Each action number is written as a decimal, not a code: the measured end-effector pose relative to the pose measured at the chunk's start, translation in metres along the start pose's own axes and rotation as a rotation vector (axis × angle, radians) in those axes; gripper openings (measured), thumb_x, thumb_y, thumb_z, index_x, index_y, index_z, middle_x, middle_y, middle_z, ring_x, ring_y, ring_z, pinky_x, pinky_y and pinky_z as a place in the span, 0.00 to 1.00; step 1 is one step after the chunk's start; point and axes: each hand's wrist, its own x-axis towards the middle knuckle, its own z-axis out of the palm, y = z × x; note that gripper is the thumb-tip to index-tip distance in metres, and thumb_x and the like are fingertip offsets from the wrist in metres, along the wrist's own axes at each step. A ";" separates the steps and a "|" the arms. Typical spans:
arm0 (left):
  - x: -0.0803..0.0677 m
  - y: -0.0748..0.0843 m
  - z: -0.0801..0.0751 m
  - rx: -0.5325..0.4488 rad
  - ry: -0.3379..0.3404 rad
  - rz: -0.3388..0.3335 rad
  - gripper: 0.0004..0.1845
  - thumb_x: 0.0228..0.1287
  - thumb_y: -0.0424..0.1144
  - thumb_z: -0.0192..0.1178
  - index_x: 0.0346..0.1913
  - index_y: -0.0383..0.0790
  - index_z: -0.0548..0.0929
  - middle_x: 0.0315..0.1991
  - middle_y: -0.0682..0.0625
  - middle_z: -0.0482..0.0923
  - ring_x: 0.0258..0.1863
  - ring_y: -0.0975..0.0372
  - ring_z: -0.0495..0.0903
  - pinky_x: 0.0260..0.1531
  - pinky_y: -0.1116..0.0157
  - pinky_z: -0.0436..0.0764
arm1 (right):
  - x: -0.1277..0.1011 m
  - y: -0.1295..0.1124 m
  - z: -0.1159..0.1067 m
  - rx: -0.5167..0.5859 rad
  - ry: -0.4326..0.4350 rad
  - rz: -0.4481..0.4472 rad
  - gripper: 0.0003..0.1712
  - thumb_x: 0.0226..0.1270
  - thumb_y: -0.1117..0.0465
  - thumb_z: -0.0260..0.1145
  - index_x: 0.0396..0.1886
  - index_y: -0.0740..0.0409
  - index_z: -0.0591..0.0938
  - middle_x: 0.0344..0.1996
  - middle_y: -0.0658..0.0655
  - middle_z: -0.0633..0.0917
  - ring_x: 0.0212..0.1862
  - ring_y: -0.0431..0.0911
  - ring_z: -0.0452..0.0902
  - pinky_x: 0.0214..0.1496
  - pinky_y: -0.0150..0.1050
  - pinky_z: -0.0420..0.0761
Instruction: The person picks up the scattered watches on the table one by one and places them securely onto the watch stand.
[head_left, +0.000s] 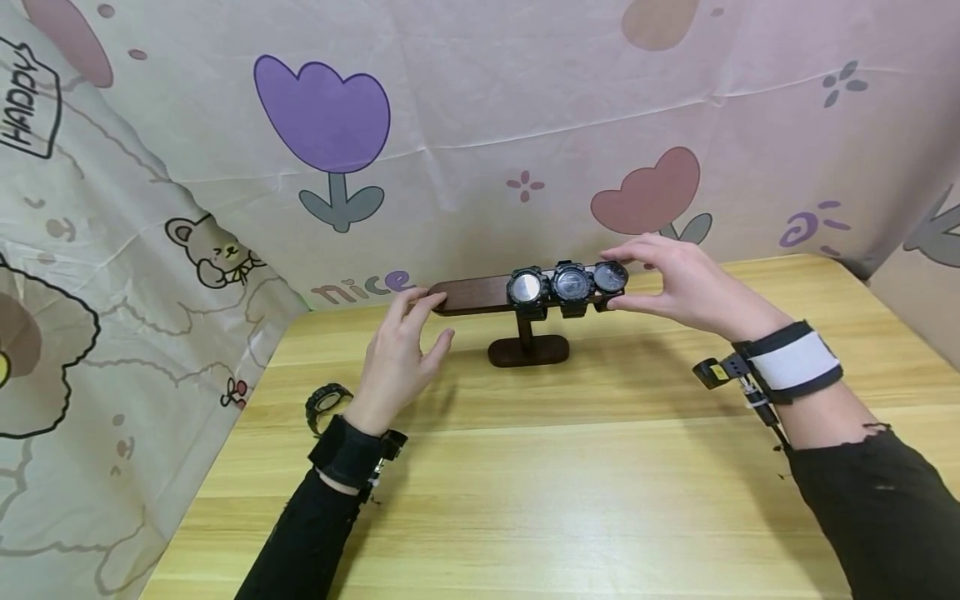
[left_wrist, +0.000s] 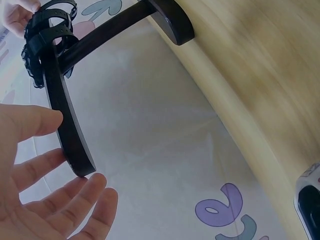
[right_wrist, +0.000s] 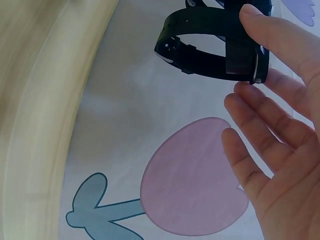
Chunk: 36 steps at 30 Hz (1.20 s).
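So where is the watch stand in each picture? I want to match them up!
Head view: the dark wooden watch stand sits mid-table near the curtain, three watches on its bar.
Left wrist view: its bar runs down the left side, its end by the left hand; its foot is at the top.
Right wrist view: the stand is not clearly seen.
Shared landmark: the rightmost watch, which the right hand pinches.
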 end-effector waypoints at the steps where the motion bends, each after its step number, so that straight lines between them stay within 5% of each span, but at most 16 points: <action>1: 0.000 0.000 0.000 -0.001 0.001 0.002 0.27 0.72 0.39 0.70 0.72 0.40 0.80 0.70 0.38 0.75 0.53 0.45 0.85 0.38 0.52 0.87 | 0.000 0.000 0.000 0.003 0.003 0.001 0.35 0.59 0.60 0.85 0.67 0.59 0.84 0.62 0.61 0.87 0.62 0.59 0.83 0.65 0.61 0.80; 16: 0.001 0.000 -0.004 0.007 0.001 -0.002 0.27 0.72 0.38 0.71 0.71 0.40 0.80 0.70 0.38 0.75 0.55 0.44 0.85 0.41 0.50 0.88 | -0.008 -0.004 -0.003 0.043 0.060 0.007 0.37 0.59 0.61 0.85 0.69 0.52 0.84 0.64 0.58 0.86 0.59 0.56 0.84 0.60 0.57 0.82; 23: 0.002 0.001 -0.007 0.011 -0.005 0.000 0.27 0.71 0.39 0.71 0.71 0.40 0.80 0.69 0.38 0.76 0.60 0.43 0.83 0.49 0.46 0.88 | -0.011 -0.006 -0.003 0.027 0.104 -0.021 0.38 0.57 0.64 0.85 0.69 0.51 0.83 0.63 0.56 0.86 0.61 0.53 0.83 0.63 0.31 0.76; 30: 0.002 0.003 -0.013 0.013 -0.009 0.012 0.27 0.71 0.39 0.71 0.71 0.41 0.80 0.67 0.39 0.77 0.64 0.44 0.81 0.53 0.45 0.87 | -0.013 -0.014 -0.007 0.028 0.141 -0.042 0.39 0.55 0.65 0.86 0.69 0.50 0.84 0.61 0.55 0.86 0.58 0.54 0.84 0.60 0.39 0.79; 36: 0.001 0.004 -0.019 0.011 -0.021 0.015 0.28 0.71 0.39 0.71 0.71 0.41 0.80 0.67 0.40 0.77 0.66 0.45 0.81 0.53 0.44 0.88 | -0.015 -0.022 -0.008 0.040 0.160 -0.072 0.40 0.53 0.67 0.86 0.69 0.50 0.84 0.62 0.55 0.86 0.58 0.50 0.83 0.64 0.17 0.70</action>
